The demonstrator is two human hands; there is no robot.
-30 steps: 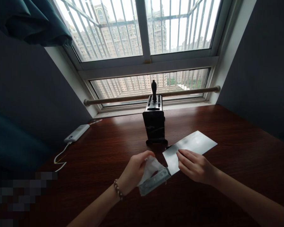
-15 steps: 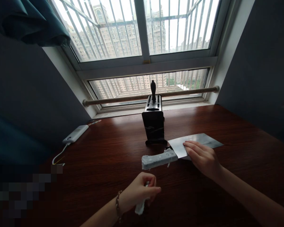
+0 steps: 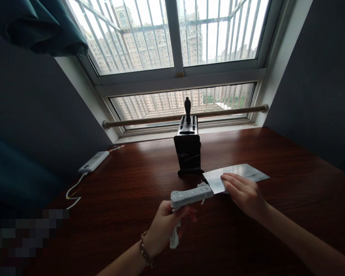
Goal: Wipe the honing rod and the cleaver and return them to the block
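Observation:
A cleaver lies in front of me, with a broad pale blade [image 3: 247, 172] and a handle [image 3: 191, 195] wrapped in whitish, crinkled film. My right hand [image 3: 243, 191] grips the blade, its fingers on the upper face and the thumb hidden beneath. At the butt of the handle is my left hand [image 3: 171, 222], its thumb just under the handle's end and its fingers partly blurred. A loose strip of the whitish wrapping [image 3: 174, 237] hangs down from that hand. Whether the strip is still joined to the handle I cannot tell.
Just beyond the cleaver stands a black knife block [image 3: 188, 153] with one dark-handled knife [image 3: 188, 110] upright in it. A white power bank [image 3: 94, 161] with a white cable lies at the left edge of the brown wooden table [image 3: 126, 191]. Behind is a barred window.
My left hand has moved up to the handle's end, carrying the strip of wrapping with it. My right hand stays on the blade, and the cleaver has barely shifted.

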